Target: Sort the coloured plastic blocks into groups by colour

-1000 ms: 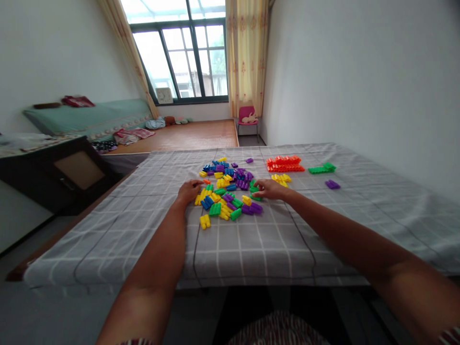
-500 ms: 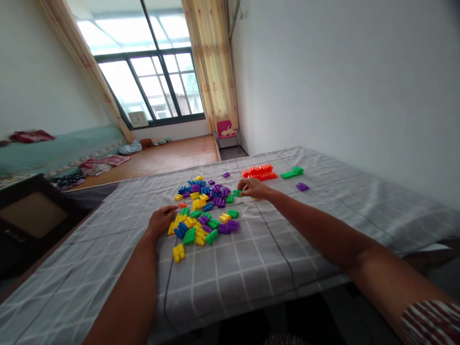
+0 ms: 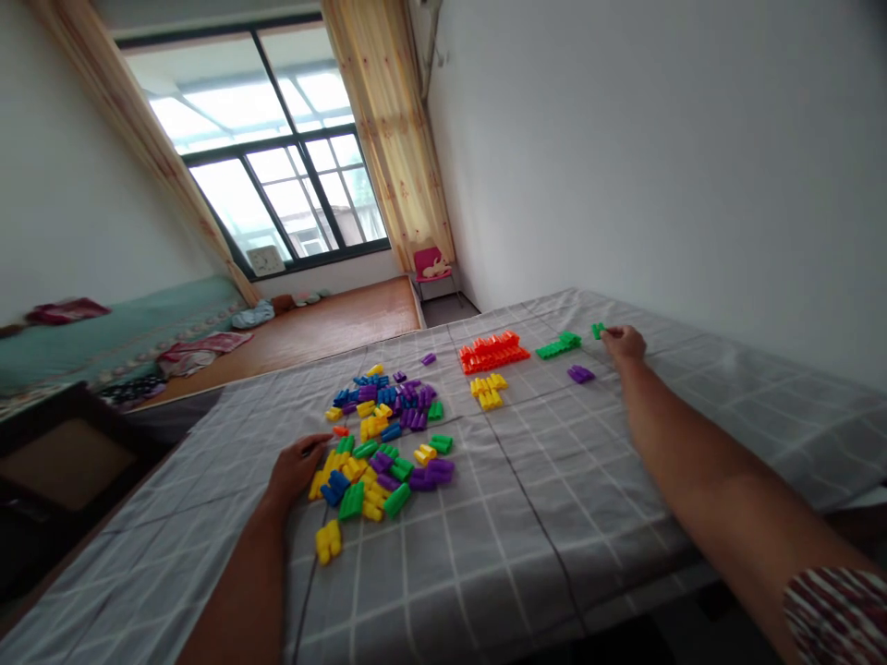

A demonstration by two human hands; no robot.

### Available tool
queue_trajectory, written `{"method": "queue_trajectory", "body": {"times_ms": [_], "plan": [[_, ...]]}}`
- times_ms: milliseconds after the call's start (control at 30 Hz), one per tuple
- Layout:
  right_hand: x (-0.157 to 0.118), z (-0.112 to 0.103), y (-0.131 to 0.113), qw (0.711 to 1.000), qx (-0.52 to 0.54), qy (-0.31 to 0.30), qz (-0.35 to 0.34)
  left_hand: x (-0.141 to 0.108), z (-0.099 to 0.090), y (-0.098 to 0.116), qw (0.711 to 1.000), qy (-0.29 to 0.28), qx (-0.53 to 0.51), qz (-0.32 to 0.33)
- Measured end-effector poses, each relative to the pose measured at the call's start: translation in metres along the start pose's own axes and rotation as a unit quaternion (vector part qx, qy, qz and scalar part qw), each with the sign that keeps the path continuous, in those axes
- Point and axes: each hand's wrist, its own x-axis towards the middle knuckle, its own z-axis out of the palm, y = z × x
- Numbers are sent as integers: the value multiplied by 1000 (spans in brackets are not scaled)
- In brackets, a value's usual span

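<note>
My right hand is out at the far right, its fingertips pinched on a small green toy block. To the left of it lies a joined group of green blocks, and a purple block is nearer to me. My left hand rests on the cloth at the left edge of a mixed pile, fingers loosely bent and a little apart, holding nothing that I can see. Its fingertips are beside a small orange block. Yellow blocks, blue blocks and purple blocks make up much of the pile.
Orange blocks stand in joined rows beyond the pile, with a yellow group in front. A grey checked cloth covers the table, which meets a white wall on the right. Farther back are a bed platform and a pink chair.
My right hand has moved from the pile's right side to the far right, carrying the green block. The yellow group it partly covered now shows. My left hand has stayed beside the pile.
</note>
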Motion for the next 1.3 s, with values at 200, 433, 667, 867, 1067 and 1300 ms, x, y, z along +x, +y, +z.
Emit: {"method": "queue_trajectory", "body": {"times_ms": [200, 433, 667, 867, 1067, 1300], "plan": [[-10, 8, -31, 997, 42, -18, -58, 3, 0, -3, 1000, -6, 9, -13], [-44, 15, -70, 965, -152, -104, -188, 2, -1, 2, 1000, -2, 10, -13], [-44, 14, -64, 959, -193, -89, -188, 2, 0, -3, 1000, -8, 5, -8], [-41, 10, -61, 958, -172, -82, -216, 4, 1, -3, 1000, -8, 9, -3], [-39, 16, -52, 937, -155, -165, -267, 3, 1, -3, 1000, -10, 22, 8], [-46, 24, -68, 920, -152, -203, -298, 3, 0, -2, 999, -14, 31, 10]]}}
